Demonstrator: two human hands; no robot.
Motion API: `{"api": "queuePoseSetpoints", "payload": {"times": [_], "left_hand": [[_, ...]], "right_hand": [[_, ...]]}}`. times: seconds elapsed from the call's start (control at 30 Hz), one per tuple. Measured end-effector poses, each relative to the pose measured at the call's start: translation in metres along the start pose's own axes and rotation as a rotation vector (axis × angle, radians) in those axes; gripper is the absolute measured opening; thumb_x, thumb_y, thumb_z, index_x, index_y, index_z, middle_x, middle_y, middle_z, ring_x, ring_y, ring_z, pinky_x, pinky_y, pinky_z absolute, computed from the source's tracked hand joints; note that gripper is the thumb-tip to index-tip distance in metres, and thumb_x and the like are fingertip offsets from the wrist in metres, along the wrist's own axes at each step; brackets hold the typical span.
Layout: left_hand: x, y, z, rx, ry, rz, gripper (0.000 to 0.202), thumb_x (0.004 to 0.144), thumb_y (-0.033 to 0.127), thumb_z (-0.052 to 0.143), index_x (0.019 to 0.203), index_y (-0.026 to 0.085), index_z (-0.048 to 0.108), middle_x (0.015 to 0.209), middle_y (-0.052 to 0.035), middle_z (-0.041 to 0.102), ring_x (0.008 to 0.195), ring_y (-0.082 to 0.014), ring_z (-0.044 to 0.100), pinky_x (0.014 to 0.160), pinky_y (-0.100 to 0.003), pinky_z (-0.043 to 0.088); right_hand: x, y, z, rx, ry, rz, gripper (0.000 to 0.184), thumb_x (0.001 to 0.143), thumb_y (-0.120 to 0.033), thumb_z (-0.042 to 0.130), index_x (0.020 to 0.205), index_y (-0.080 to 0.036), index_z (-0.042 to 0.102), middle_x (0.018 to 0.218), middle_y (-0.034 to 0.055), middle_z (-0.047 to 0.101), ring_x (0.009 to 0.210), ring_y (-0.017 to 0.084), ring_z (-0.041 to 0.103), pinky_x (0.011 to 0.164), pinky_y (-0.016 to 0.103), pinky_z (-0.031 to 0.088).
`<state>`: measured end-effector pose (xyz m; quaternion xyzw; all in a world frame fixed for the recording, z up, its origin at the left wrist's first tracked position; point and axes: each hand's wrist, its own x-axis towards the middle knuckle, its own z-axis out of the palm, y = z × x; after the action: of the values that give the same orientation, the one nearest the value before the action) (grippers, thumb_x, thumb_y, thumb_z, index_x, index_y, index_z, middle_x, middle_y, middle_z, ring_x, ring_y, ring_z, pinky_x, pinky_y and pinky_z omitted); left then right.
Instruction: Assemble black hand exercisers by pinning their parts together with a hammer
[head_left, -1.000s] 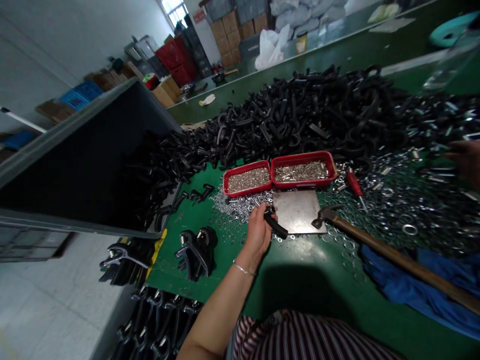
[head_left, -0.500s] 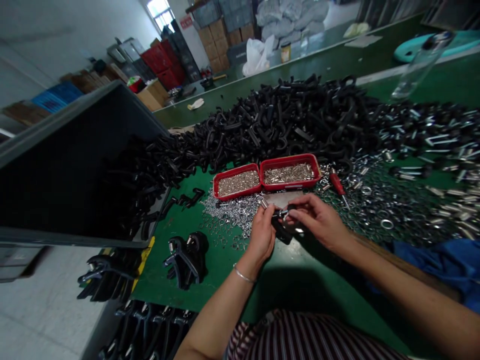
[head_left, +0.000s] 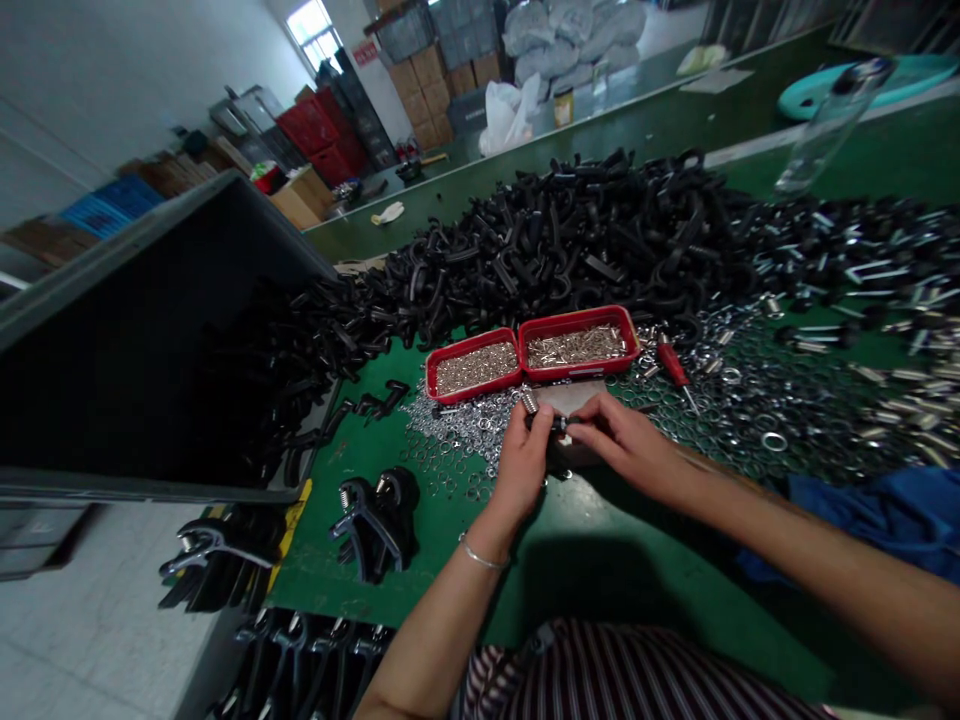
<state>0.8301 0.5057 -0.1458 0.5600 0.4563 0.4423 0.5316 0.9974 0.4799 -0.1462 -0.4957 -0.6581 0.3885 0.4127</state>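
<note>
My left hand [head_left: 523, 458] is closed around a black clamp part, mostly hidden by the fingers. A silvery coil spring [head_left: 529, 402] sticks up from it beside my thumb. Against the same part, my right hand [head_left: 628, 442] pinches a small black-headed bolt [head_left: 573, 424] between thumb and fingertips. Both hands are over a flat metal plate [head_left: 570, 396]. Just behind them stand two red trays, the left tray [head_left: 474, 389] with tiny metal pieces and the right tray [head_left: 581, 371] with small pins.
Black parts [head_left: 555, 230] form a heap behind the trays. Loose metal rings [head_left: 465, 440] lie left of my hands. A red screwdriver [head_left: 675, 362] and black-headed bolts are on the right. Assembled clamps [head_left: 375, 520] stand at left, near a large grey bin [head_left: 135, 235].
My right hand has moved slightly left, bringing the bolt closer in against the clamp part. The part has turned a little in my left hand; its lower black end no longer shows clearly.
</note>
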Motion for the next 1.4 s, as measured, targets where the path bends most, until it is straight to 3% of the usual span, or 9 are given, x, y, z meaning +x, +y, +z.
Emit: {"api": "queuePoseSetpoints", "payload": {"times": [0.2, 0.37, 0.57, 0.73, 0.9, 1.03, 1.2, 1.33, 1.4], "left_hand": [[0.006, -0.002, -0.007, 0.226, 0.007, 0.171, 0.025, 0.101, 0.044, 0.049, 0.097, 0.019, 0.055, 0.091, -0.0022, 0.059, 0.084, -0.0156, 0.054, 0.081, -0.027, 0.042], [0.007, -0.008, -0.016, 0.256, -0.130, 0.253, 0.025, 0.101, 0.043, 0.050, 0.098, 0.020, 0.056, 0.089, -0.0018, 0.061, 0.082, -0.0150, 0.056, 0.080, -0.027, 0.043], [0.006, -0.017, -0.022, 0.247, -0.022, 0.191, 0.024, 0.102, 0.043, 0.049, 0.095, 0.020, 0.055, 0.088, -0.0012, 0.060, 0.081, -0.0151, 0.056, 0.078, -0.027, 0.044], [0.003, -0.011, -0.023, 0.276, -0.148, 0.267, 0.024, 0.102, 0.041, 0.048, 0.094, 0.020, 0.057, 0.086, -0.0012, 0.062, 0.079, -0.0147, 0.056, 0.079, -0.028, 0.044], [0.007, -0.014, -0.020, 0.258, -0.091, 0.187, 0.025, 0.104, 0.041, 0.043, 0.100, 0.020, 0.056, 0.094, -0.0036, 0.062, 0.087, -0.0166, 0.058, 0.083, -0.029, 0.046], [0.006, -0.013, -0.017, 0.324, -0.113, 0.352, 0.021, 0.104, 0.038, 0.044, 0.107, 0.020, 0.056, 0.108, -0.0076, 0.059, 0.104, -0.0187, 0.056, 0.097, -0.033, 0.042], [0.004, -0.017, -0.016, 0.349, -0.025, 0.231, 0.024, 0.105, 0.040, 0.040, 0.101, 0.020, 0.053, 0.094, -0.0045, 0.058, 0.088, -0.0176, 0.056, 0.085, -0.031, 0.045], [0.003, -0.016, -0.016, 0.404, -0.065, 0.334, 0.022, 0.104, 0.039, 0.042, 0.100, 0.020, 0.053, 0.097, -0.0056, 0.056, 0.094, -0.0184, 0.055, 0.089, -0.032, 0.043], [0.003, -0.015, -0.016, 0.401, -0.085, 0.352, 0.022, 0.104, 0.038, 0.042, 0.100, 0.020, 0.053, 0.099, -0.0060, 0.056, 0.095, -0.0186, 0.054, 0.090, -0.032, 0.042]], "right_hand": [[0.002, -0.011, 0.008, 0.299, -0.077, 0.259, 0.042, 0.087, -0.060, 0.062, 0.088, -0.020, 0.049, 0.072, -0.0003, 0.060, 0.054, 0.010, 0.051, 0.047, 0.023, 0.040], [0.001, -0.011, 0.006, 0.609, -0.433, 0.540, 0.069, 0.094, -0.077, 0.017, 0.075, -0.020, 0.050, 0.046, -0.0030, 0.046, 0.032, 0.008, 0.029, 0.034, 0.023, 0.027], [0.004, -0.004, 0.007, 0.046, -0.131, 0.233, 0.051, 0.087, -0.068, 0.056, 0.094, -0.018, 0.057, 0.083, 0.0083, 0.069, 0.058, 0.013, 0.058, 0.049, 0.023, 0.039], [0.002, -0.005, 0.007, 0.439, -0.547, 0.485, 0.076, 0.096, -0.073, 0.007, 0.090, -0.016, 0.057, 0.062, 0.0053, 0.062, 0.037, 0.011, 0.041, 0.037, 0.025, 0.030], [0.002, -0.004, 0.005, 0.096, -0.258, 0.311, 0.054, 0.089, -0.070, 0.052, 0.095, -0.017, 0.057, 0.075, 0.0063, 0.068, 0.050, 0.011, 0.051, 0.045, 0.022, 0.035], [0.001, -0.001, 0.005, 0.193, -0.513, 0.418, 0.078, 0.098, -0.070, 0.006, 0.093, -0.015, 0.061, 0.059, 0.0052, 0.063, 0.037, 0.012, 0.042, 0.039, 0.025, 0.031], [0.000, -0.001, 0.005, -0.074, -0.198, 0.230, 0.053, 0.089, -0.068, 0.052, 0.093, -0.016, 0.059, 0.082, 0.0092, 0.068, 0.061, 0.015, 0.057, 0.054, 0.025, 0.041], [-0.003, -0.002, 0.007, 0.196, -0.454, 0.369, 0.068, 0.099, -0.067, 0.015, 0.092, -0.016, 0.059, 0.061, 0.0032, 0.061, 0.040, 0.012, 0.042, 0.042, 0.026, 0.035], [-0.004, -0.002, 0.008, 0.176, -0.401, 0.348, 0.064, 0.098, -0.069, 0.021, 0.096, -0.017, 0.059, 0.068, 0.0044, 0.064, 0.042, 0.011, 0.044, 0.041, 0.025, 0.034]]}}
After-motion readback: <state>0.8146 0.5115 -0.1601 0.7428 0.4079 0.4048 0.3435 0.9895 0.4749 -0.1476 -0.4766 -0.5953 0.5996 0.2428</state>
